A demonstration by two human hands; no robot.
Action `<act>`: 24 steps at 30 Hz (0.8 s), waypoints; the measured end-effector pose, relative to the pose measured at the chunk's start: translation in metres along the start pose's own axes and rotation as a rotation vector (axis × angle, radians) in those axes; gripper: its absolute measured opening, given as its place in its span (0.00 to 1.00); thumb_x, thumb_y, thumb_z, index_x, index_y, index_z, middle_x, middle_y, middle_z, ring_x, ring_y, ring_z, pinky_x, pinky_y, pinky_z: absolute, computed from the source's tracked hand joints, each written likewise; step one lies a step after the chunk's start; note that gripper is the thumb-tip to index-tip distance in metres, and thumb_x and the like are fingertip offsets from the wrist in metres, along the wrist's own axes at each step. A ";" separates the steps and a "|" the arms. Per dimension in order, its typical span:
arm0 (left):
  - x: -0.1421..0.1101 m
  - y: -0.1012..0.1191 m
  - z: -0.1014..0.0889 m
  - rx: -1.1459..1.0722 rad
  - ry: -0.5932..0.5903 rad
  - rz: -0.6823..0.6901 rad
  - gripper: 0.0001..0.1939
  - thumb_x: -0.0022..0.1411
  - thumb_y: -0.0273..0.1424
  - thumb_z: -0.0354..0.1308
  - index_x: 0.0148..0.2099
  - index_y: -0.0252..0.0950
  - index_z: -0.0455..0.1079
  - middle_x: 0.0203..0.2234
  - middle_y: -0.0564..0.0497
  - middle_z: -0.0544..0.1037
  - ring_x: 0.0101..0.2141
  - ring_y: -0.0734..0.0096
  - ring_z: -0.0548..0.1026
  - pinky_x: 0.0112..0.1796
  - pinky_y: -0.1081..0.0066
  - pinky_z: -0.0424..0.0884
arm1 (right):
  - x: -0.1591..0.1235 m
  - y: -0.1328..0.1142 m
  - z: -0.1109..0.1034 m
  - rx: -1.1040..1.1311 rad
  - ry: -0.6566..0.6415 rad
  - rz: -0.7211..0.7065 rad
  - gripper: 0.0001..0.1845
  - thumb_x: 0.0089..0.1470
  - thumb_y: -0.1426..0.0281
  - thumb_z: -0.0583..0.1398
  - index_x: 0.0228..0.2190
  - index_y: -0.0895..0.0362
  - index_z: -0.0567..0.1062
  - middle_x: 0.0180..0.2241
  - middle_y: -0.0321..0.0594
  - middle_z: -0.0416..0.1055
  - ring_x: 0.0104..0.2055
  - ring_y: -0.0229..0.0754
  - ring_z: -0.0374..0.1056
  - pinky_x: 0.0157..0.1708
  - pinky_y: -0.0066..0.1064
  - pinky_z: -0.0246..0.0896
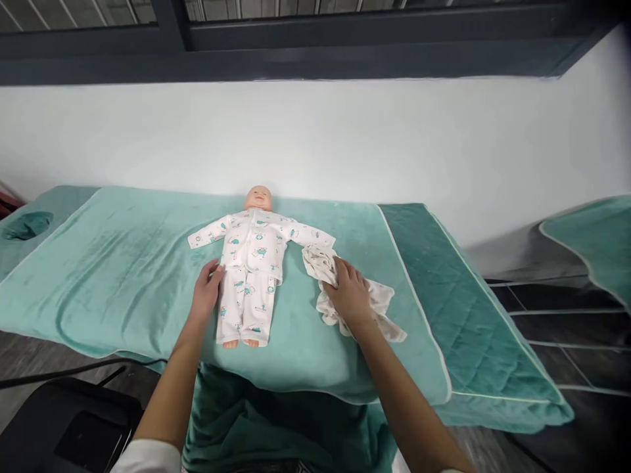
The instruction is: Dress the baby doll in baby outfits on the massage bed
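A baby doll (259,197) lies on its back on the green bed cover, dressed in a white printed pajama top (254,243) and matching pants (246,305). Its sleeves are spread out to both sides and its feet show below the pant legs. My left hand (207,286) is at the doll's side by the hem of the top, fingers slightly apart and touching the edge of the fabric. To the right of the doll, my right hand (351,295) is curled over a crumpled off-white printed cloth (320,263), possibly clothing. The hand covers part of it.
The bed (138,263) has a face hole (27,225) at its left end and a darker quilted cover (444,295) on the right. A white wall stands behind it. At lower left is a black object (69,427) with a cable; a green-covered seat (596,243) is at right.
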State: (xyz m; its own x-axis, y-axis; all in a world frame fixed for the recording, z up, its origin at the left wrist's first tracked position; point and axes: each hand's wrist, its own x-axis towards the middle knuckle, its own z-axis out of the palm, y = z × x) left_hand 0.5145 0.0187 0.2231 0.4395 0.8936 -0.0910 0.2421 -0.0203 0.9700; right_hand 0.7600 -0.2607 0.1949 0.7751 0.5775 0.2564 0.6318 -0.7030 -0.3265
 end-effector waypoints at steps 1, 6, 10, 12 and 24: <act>0.011 0.003 0.004 0.001 -0.009 -0.009 0.31 0.62 0.53 0.60 0.61 0.41 0.72 0.53 0.44 0.78 0.49 0.57 0.77 0.52 0.59 0.72 | -0.001 0.000 0.000 0.019 0.001 0.000 0.36 0.62 0.61 0.58 0.68 0.54 0.59 0.65 0.51 0.64 0.63 0.59 0.63 0.62 0.51 0.59; 0.034 0.012 0.014 0.077 0.040 0.068 0.30 0.60 0.54 0.61 0.54 0.37 0.77 0.47 0.42 0.81 0.48 0.54 0.76 0.54 0.58 0.69 | -0.002 0.004 -0.008 0.118 -0.011 0.002 0.34 0.60 0.66 0.57 0.67 0.54 0.61 0.64 0.49 0.65 0.63 0.57 0.63 0.60 0.48 0.61; 0.043 0.009 0.012 -0.113 -0.003 -0.002 0.31 0.60 0.53 0.63 0.55 0.36 0.77 0.51 0.41 0.80 0.51 0.54 0.77 0.53 0.59 0.71 | -0.001 0.018 -0.028 0.025 -0.003 0.051 0.34 0.58 0.70 0.57 0.65 0.53 0.65 0.64 0.47 0.65 0.60 0.56 0.65 0.56 0.45 0.64; 0.047 0.005 0.011 -0.228 -0.054 -0.051 0.33 0.59 0.53 0.63 0.57 0.35 0.75 0.53 0.40 0.79 0.51 0.53 0.77 0.52 0.59 0.72 | -0.003 0.028 -0.038 -0.090 0.032 0.131 0.33 0.59 0.68 0.57 0.65 0.51 0.67 0.64 0.47 0.65 0.59 0.58 0.65 0.53 0.47 0.64; 0.043 -0.009 0.011 -0.162 -0.268 -0.013 0.30 0.63 0.54 0.61 0.59 0.41 0.71 0.55 0.45 0.78 0.55 0.56 0.76 0.56 0.60 0.71 | -0.014 0.078 -0.056 -0.363 0.077 0.192 0.32 0.62 0.68 0.54 0.66 0.52 0.64 0.65 0.48 0.64 0.60 0.57 0.63 0.58 0.50 0.59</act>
State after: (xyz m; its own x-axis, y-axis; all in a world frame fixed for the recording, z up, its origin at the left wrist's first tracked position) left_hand 0.5404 0.0526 0.2079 0.6552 0.7425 -0.1394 0.1180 0.0816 0.9896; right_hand 0.7986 -0.3468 0.2171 0.8689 0.3987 0.2935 0.4270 -0.9035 -0.0369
